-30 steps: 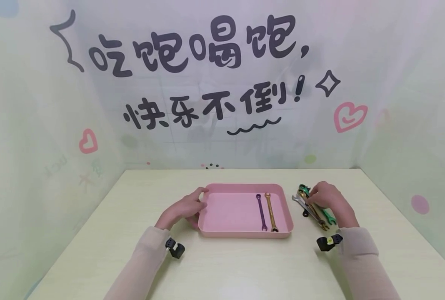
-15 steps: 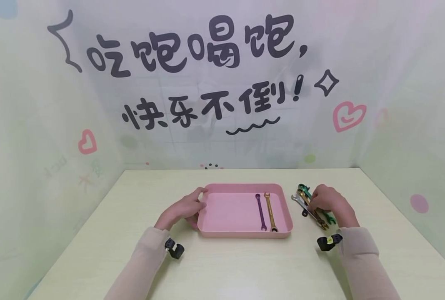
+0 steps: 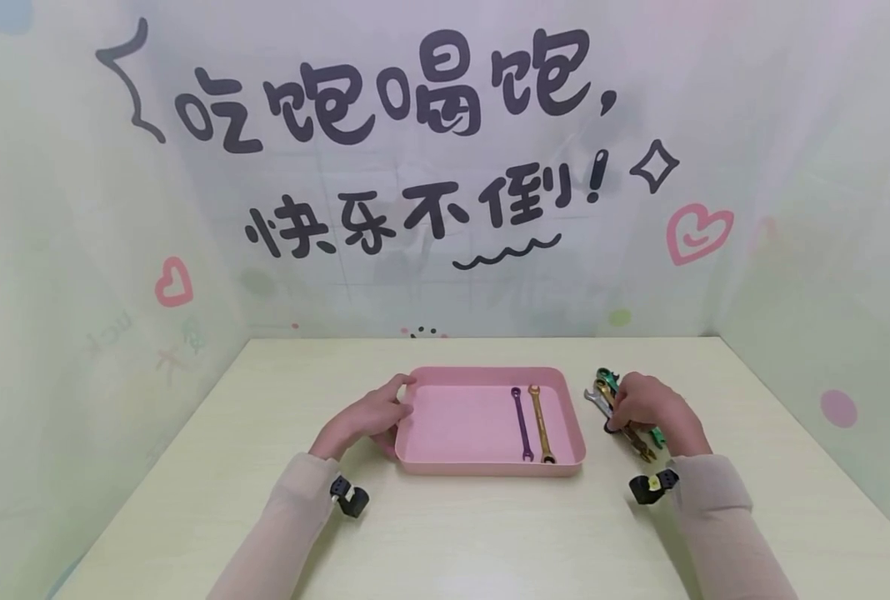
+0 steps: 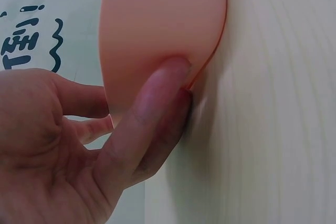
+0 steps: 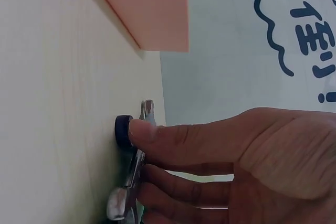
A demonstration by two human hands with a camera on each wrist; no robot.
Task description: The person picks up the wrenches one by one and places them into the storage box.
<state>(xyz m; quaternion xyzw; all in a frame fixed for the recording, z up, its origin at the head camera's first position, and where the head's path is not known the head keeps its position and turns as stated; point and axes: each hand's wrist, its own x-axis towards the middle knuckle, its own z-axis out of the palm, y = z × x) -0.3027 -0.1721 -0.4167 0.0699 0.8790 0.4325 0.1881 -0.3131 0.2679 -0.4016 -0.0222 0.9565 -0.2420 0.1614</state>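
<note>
A pink tray point(image 3: 482, 469) lies on the table; inside it, towards the right, are a purple combination wrench point(image 3: 522, 425) and a gold one point(image 3: 542, 425), side by side. My left hand point(image 3: 373, 412) grips the tray's left end, thumb against the outer wall and other fingers at its rim and bottom edge. Right of the tray, my right hand point(image 3: 647, 408) reaches into a pile of wrenches. Its thumb presses a dark-ringed wrench point(image 5: 122, 131), with the fingers curled behind. A silver wrench point(image 3: 597, 402) and a green wrench point(image 3: 605, 374) show beside the fingers; the hand hides much of the pile.
The pale table point(image 3: 445, 542) ends at a printed backdrop point(image 3: 385, 292) behind the tray, with side walls left and right. Between tray and pile runs a narrow strip of table. A small black camera sits on each wrist.
My right hand has shifted slightly down and left over the pile, its fingertips now at the dark ring end. The left hand, the tray and the two wrenches in it stay put.
</note>
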